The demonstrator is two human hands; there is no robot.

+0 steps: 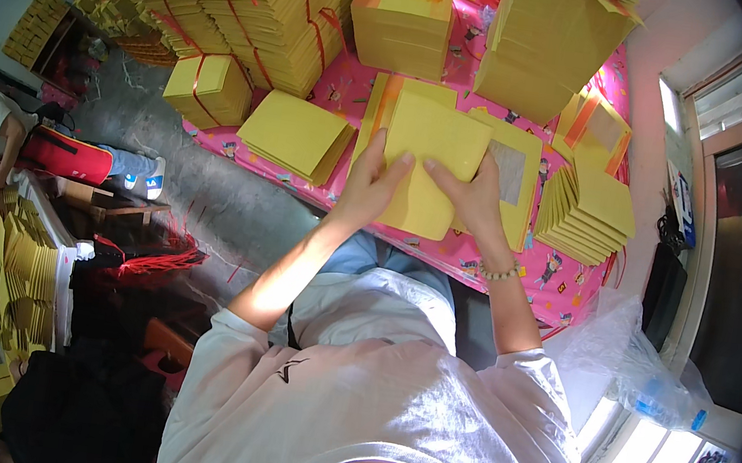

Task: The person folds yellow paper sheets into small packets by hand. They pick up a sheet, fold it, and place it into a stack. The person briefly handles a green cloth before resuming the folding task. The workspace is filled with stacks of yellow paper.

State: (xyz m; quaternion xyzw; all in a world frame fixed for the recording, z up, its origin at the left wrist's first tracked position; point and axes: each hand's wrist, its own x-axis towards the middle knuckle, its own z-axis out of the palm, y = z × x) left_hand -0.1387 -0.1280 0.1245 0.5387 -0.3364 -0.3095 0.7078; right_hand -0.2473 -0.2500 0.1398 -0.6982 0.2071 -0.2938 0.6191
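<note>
A folded yellow paper piece (440, 138) is gripped between both of my hands, above the near part of the table. My left hand (372, 183) holds its left edge, with the thumb lying on top and the fingers mostly hidden behind. Along the opposite edge, my right hand (473, 198) grips in the same way, a beaded bracelet at the wrist. Under and beside it lie more yellow sheets, one with an orange border and one with a silvery-grey patch (509, 173). A flat folded yellow stack (297, 136) sits left of my hands. To the right, several folded yellow pieces (585, 211) overlap in a fan.
Tall yellow paper bundles tied with red string (264, 11) and thick blocks (402, 25) stand across the back of the pink patterned tablecloth (524, 275). A clear plastic bag (605, 342) hangs at the right. Leftward, another person (5, 127) works beside a table of yellow stacks (14, 269).
</note>
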